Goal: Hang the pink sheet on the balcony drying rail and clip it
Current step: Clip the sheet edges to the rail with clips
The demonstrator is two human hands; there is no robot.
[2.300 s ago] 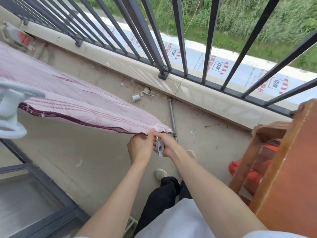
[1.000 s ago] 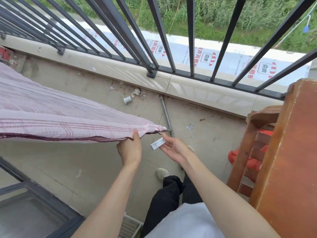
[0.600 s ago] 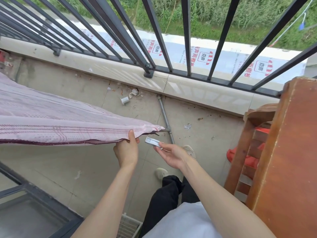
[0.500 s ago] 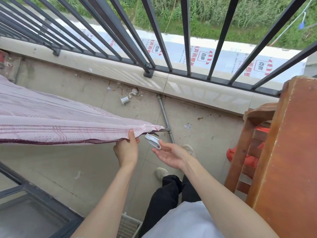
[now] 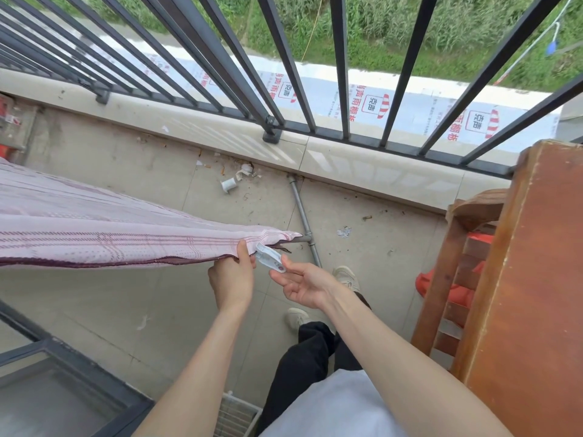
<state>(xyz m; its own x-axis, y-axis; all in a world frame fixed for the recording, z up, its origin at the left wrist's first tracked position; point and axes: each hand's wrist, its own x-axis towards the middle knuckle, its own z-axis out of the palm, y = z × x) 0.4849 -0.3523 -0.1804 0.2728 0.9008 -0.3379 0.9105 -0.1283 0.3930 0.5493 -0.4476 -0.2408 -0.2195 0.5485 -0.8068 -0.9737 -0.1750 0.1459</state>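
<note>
The pink sheet (image 5: 94, 228) stretches in from the left, draped over a rail that it hides. My left hand (image 5: 232, 279) grips the sheet's near edge close to its right end, thumb on top of the cloth. A small white clip (image 5: 269, 261) lies against that end of the sheet, right beside my left thumb. My right hand (image 5: 304, 283) is turned palm up, and its fingertips pinch the clip's lower end.
A black barred balcony railing (image 5: 271, 134) runs along the ledge ahead. Brown wooden furniture (image 5: 517, 279) stands close on the right with something orange (image 5: 454, 291) under it. A grey pipe (image 5: 303, 216) and litter lie on the floor. A dark window frame (image 5: 63, 367) sits lower left.
My right hand has brought the clip up and left, from just clear of the sheet to its right end. My left hand has kept its grip on the edge.
</note>
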